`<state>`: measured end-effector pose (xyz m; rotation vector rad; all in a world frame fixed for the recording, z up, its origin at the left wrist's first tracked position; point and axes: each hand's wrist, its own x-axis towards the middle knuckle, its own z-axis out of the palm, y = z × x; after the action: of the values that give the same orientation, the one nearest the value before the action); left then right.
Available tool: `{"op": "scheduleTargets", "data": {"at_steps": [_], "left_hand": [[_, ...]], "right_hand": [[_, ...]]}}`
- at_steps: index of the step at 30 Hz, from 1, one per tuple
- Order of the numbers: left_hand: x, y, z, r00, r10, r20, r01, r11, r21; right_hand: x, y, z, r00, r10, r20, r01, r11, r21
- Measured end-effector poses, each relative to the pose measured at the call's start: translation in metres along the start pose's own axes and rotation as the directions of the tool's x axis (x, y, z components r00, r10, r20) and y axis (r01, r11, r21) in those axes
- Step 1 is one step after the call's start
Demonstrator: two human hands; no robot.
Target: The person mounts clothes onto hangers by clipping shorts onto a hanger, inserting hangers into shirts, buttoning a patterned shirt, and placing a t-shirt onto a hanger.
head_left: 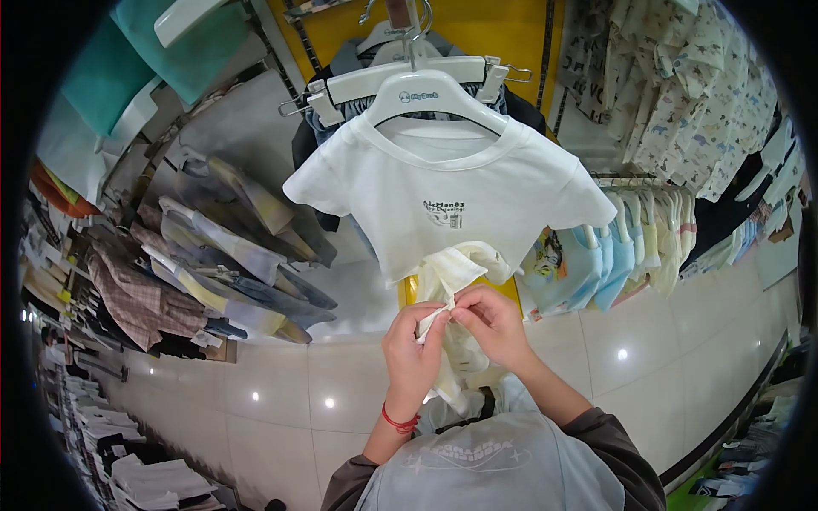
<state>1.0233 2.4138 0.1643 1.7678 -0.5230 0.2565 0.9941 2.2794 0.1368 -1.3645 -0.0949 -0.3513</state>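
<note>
My left hand [412,351], with a red cord on its wrist, pinches a pale cream cloth garment [454,271]. Close beside it, my right hand [494,320] grips the same garment, and the fingertips of both hands nearly meet. The garment's upper part is bunched above my fingers, while the rest hangs down toward my body. Its exact kind is unclear. Just beyond hangs a white T-shirt [520,183] with small dark print on its chest, on a white hanger [433,92]. The cream cloth overlaps the shirt's lower edge.
Behind the T-shirt hangs a white clip hanger [464,68] with dark clothes. Racked shirts [221,281] stand to the left, and small blue and cream tops [622,247] to the right. Patterned clothes [699,111] hang at upper right. Tiled floor [273,387] lies below.
</note>
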Motion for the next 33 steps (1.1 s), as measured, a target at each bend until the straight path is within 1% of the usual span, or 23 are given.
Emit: {"op": "scheduleTargets", "data": {"at_steps": [2,3,5,8,11,12,15,17,20,24,26,30,32,33], "left_hand": [[0.001,-0.003,0.0,0.998,-0.064,0.027,0.066,0.994,-0.082],[0.001,-0.005,0.001,0.994,-0.096,0.043,0.101,0.987,-0.123],[0.001,-0.006,0.002,0.992,-0.115,0.053,0.121,0.983,-0.136],[0.0,-0.011,0.004,0.986,-0.15,0.072,0.162,0.969,-0.188],[-0.003,-0.011,0.005,0.985,-0.164,0.057,0.173,0.952,-0.251],[-0.003,-0.011,0.006,0.985,-0.165,0.043,0.17,0.947,-0.272],[-0.005,-0.009,0.006,0.974,-0.215,0.069,0.226,0.921,-0.317],[-0.006,-0.01,0.007,0.98,-0.191,0.055,0.199,0.933,-0.3],[-0.005,-0.011,0.009,0.987,-0.155,0.033,0.158,0.949,-0.273],[-0.003,-0.014,0.008,0.988,-0.147,0.045,0.153,0.968,-0.199],[-0.003,-0.018,0.01,0.989,-0.141,0.037,0.146,0.965,-0.217],[-0.002,-0.017,0.01,0.989,-0.14,0.039,0.145,0.969,-0.201],[-0.002,-0.014,0.01,0.99,-0.125,0.068,0.135,0.975,-0.177],[-0.002,-0.013,0.01,0.99,-0.117,0.082,0.129,0.978,-0.165]], "right_hand": [[0.0,0.001,0.001,0.999,-0.038,-0.024,0.038,0.999,-0.013],[0.0,0.002,0.001,0.997,-0.069,-0.033,0.066,0.995,-0.076],[0.002,0.002,0.001,0.991,-0.13,-0.044,0.118,0.972,-0.202],[0.005,-0.005,0.004,0.99,-0.125,-0.071,0.103,0.959,-0.265],[0.005,-0.01,0.005,0.988,-0.148,-0.045,0.133,0.961,-0.241],[0.006,-0.014,0.006,0.987,-0.156,-0.044,0.138,0.952,-0.275],[0.005,-0.026,0.007,0.987,-0.155,-0.029,0.134,0.921,-0.365],[0.006,-0.028,0.003,0.991,-0.136,-0.004,0.122,0.902,-0.414],[0.008,-0.013,-0.006,1.0,-0.029,0.0,0.028,0.992,-0.122],[0.011,-0.018,-0.009,0.994,-0.112,0.018,0.112,0.949,-0.294],[0.011,-0.023,-0.009,0.989,-0.141,0.034,0.143,0.905,-0.402],[0.011,-0.024,-0.01,0.995,-0.096,0.019,0.096,0.915,-0.391],[0.01,-0.024,-0.01,0.999,-0.047,0.013,0.048,0.923,-0.382],[0.01,-0.024,-0.009,0.998,-0.058,0.003,0.055,0.923,-0.381]]}}
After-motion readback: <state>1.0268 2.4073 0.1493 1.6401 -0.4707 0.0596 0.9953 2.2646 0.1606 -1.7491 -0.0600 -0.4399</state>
